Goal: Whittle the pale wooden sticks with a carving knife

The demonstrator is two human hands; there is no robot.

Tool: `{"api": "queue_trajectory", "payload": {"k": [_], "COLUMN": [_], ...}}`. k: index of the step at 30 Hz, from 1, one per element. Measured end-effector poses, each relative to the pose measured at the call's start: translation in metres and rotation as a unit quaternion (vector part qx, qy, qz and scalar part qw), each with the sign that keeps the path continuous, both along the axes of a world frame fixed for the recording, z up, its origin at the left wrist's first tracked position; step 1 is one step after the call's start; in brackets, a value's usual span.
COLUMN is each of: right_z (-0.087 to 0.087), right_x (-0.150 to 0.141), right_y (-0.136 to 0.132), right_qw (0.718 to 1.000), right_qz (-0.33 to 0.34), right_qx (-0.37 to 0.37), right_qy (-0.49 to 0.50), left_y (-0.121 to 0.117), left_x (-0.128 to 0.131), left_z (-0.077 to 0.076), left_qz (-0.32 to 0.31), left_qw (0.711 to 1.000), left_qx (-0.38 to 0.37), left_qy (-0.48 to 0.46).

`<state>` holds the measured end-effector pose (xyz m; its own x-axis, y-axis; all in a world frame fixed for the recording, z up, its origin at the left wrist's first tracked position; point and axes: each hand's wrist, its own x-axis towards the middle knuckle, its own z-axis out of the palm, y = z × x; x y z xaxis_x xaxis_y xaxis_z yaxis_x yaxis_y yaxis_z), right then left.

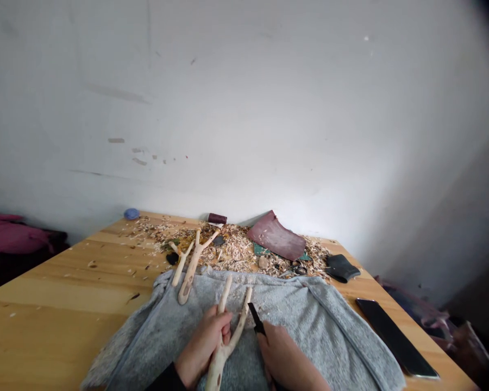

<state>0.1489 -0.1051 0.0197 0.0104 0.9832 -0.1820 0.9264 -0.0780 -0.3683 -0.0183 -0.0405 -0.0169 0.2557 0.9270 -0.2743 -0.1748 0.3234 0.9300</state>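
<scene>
On the wooden table [57, 288], a grey knit garment [146, 336] spread out, two more forked sticks [192, 269] lying across its top edge. Now the left hand [201, 345], clenched tight around a peeled forked branch [221, 353], prongs up, over the fabric! Behind, a heap of wood shavings [232, 252]. Next, a dark knife [257, 319], blade just beside the right prong, a maroon leather scrap [277, 236] beyond, and the right hand [287, 353] gripping that knife. Far right, a long black board [395, 336] on the table.
</scene>
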Motion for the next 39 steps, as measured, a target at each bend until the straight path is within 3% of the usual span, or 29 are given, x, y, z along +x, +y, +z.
{"api": "queue_trajectory", "payload": {"k": [10, 18, 29, 39], "right_z": [0.005, 0.006, 0.025, 0.031], "right_x": [-0.006, -0.003, -0.005, -0.031], "right_y": [-0.002, 0.002, 0.013, 0.012], "right_qw": [0.999, 0.998, 0.986, 0.981], "right_qz": [-0.007, 0.026, 0.119, 0.078], "right_qx": [-0.018, -0.031, -0.063, -0.039], "right_qy": [0.046, 0.053, -0.094, -0.175], "left_y": [-0.005, -0.007, -0.011, -0.010], "left_x": [0.001, 0.001, 0.006, 0.005], "left_z": [0.010, 0.013, 0.014, 0.008], "left_qz": [0.011, -0.001, -0.013, -0.020], "left_qw": [1.000, 0.999, 0.992, 0.990], "left_qx": [-0.016, 0.004, 0.026, 0.052], "left_qy": [0.011, 0.046, 0.122, 0.129]}}
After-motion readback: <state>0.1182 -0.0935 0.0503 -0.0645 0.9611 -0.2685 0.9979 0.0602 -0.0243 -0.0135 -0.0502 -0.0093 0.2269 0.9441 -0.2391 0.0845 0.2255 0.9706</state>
